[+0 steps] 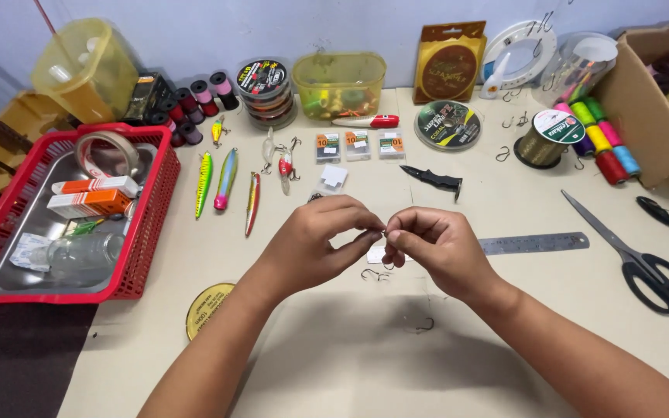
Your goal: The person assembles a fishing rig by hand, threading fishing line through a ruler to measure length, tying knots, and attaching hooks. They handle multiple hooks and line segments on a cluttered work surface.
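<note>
Both hands [385,236] pinching hook (tiny), ruler [534,244] beside

Red basket [152,209], black-handled scissors [635,251], steel ruler [533,244], folding knife [435,180], fishing lures [226,179] on the table [334,356].

Landmark: the red basket [152,209]. Inside it lie two orange-and-white boxes [90,197]. Right of it, mid-table, three small square hook packets [357,145] sit in a row. Farther right against the wall stands a brown-gold carded package [448,62], with a round green-labelled spool [447,125] below it.
</note>
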